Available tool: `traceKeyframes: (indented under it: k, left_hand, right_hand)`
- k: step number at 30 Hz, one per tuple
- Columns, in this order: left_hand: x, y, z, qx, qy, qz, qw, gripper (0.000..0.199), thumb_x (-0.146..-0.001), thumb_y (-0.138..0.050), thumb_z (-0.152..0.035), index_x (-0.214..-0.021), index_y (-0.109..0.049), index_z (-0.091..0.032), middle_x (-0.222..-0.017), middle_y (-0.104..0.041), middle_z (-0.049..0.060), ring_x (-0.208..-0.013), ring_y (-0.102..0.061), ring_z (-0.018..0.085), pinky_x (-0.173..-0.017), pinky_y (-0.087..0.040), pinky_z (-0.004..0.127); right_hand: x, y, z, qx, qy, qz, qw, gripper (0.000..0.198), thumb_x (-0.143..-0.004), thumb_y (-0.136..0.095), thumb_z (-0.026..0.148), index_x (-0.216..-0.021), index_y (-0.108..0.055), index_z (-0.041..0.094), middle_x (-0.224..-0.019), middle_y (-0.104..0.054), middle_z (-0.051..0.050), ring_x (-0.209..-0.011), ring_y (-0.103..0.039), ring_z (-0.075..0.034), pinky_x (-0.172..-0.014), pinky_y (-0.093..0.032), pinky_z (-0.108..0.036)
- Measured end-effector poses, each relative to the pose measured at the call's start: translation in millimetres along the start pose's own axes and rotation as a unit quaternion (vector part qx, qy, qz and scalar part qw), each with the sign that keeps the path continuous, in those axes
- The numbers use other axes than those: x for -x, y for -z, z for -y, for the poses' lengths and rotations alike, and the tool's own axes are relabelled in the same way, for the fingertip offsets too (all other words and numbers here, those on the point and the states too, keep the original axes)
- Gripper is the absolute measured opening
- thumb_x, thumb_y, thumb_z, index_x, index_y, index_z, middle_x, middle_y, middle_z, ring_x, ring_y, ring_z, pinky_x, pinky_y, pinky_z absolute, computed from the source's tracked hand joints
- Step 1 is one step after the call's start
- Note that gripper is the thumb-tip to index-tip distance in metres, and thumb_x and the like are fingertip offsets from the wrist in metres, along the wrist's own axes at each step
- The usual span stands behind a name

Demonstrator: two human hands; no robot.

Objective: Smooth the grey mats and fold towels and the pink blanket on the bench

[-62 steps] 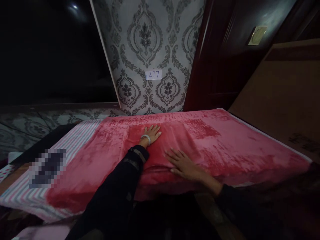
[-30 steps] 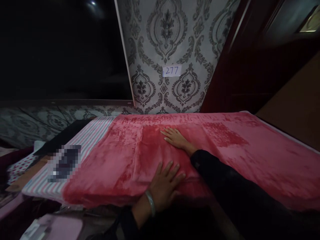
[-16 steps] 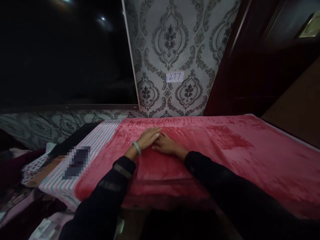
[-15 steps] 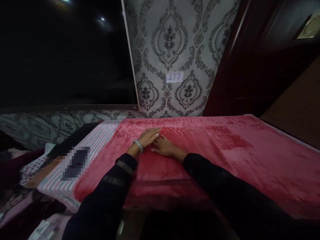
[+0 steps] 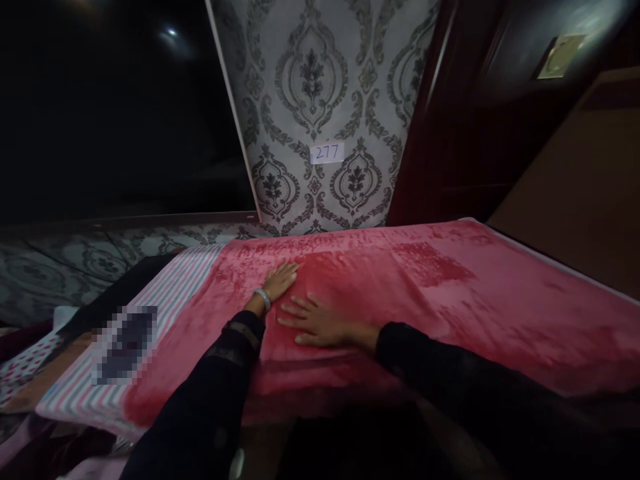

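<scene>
A red plush cloth (image 5: 365, 273) lies flat on top of a pink-red plush blanket (image 5: 505, 287) that covers the surface before me. My left hand (image 5: 281, 280), with a pale bracelet at the wrist, rests palm down near the cloth's left edge. Nearer to me, my right hand (image 5: 317, 321) lies on the red cloth with its fingers spread. Both hands are open and press on fabric without gripping it. Whether the cloth is a garment cannot be made out.
Left of the blanket runs a striped cloth (image 5: 175, 277) with a blurred-out dark object (image 5: 125, 345) on it. Dotted fabric (image 5: 30, 360) lies at the far left. Behind stand a large dark screen (image 5: 120, 120), a patterned wall (image 5: 320, 200) and a dark red door (image 5: 460, 133).
My hands were together, overlapping at the fingers. Now they are apart: the right has come nearer to me with fingers spread, the left stays farther off. The view has turned slightly right.
</scene>
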State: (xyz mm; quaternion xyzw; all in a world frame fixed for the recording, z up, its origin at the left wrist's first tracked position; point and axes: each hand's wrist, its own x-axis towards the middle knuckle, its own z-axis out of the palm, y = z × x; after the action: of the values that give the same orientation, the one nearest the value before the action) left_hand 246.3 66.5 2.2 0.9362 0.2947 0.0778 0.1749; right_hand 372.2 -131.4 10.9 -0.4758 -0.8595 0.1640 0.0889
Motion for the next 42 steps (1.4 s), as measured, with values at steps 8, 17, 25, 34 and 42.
traceKeyframes:
  k: [8, 17, 25, 34, 42]
  left_hand:
    - [-8, 24, -11, -0.127, -0.023, 0.018, 0.992, 0.064, -0.101, -0.030, -0.056, -0.157, -0.039, -0.025, -0.165, -0.037, 0.008, -0.153, -0.031, 0.028, -0.125, -0.020, 0.055]
    - [-122, 6, -176, -0.037, -0.245, 0.102, 0.964, 0.070, -0.102, -0.021, -0.059, -0.152, -0.047, -0.018, -0.162, -0.043, 0.008, -0.151, -0.034, 0.021, -0.128, -0.019, 0.038]
    - [-167, -40, -213, -0.066, -0.182, 0.187, 0.963, 0.060, -0.104, -0.020, -0.049, -0.158, -0.036, -0.028, -0.170, -0.024, 0.003, -0.158, -0.013, 0.024, -0.127, -0.005, 0.057]
    - [-164, -73, -186, -0.026, -0.221, 0.141, 0.965, 0.055, -0.104, -0.025, -0.044, -0.156, -0.039, -0.034, -0.169, -0.029, 0.001, -0.158, -0.016, 0.022, -0.126, -0.006, 0.058]
    - [-166, -75, -193, -0.091, -0.218, 0.111, 0.965, 0.055, -0.105, -0.026, -0.039, -0.157, -0.039, -0.030, -0.169, -0.029, 0.004, -0.158, -0.016, 0.025, -0.126, -0.010, 0.059]
  right_hand:
    - [90, 14, 26, -0.088, 0.027, -0.033, 0.995, 0.060, -0.106, -0.046, 0.048, -0.161, -0.033, 0.029, -0.164, -0.034, -0.004, -0.155, -0.021, -0.021, -0.129, -0.011, -0.043]
    - [168, 66, -99, -0.002, -0.150, -0.190, 0.970, 0.056, -0.105, -0.044, 0.054, -0.153, -0.049, 0.026, -0.160, -0.041, -0.008, -0.154, -0.022, -0.031, -0.125, -0.011, -0.060]
    - [154, 43, -120, 0.023, -0.131, -0.156, 0.979, 0.059, -0.104, -0.047, 0.053, -0.157, -0.042, 0.028, -0.163, -0.035, -0.007, -0.155, -0.020, -0.029, -0.125, -0.009, -0.060]
    - [171, 18, -105, -0.032, -0.116, -0.143, 0.982, 0.060, -0.105, -0.047, 0.050, -0.160, -0.033, 0.032, -0.168, -0.023, -0.003, -0.157, -0.004, -0.030, -0.125, -0.002, -0.061]
    - [230, -9, -28, -0.089, -0.139, -0.130, 0.978, 0.068, -0.102, -0.049, 0.056, -0.162, -0.026, 0.035, -0.168, -0.022, -0.003, -0.157, -0.005, -0.029, -0.125, -0.003, -0.060]
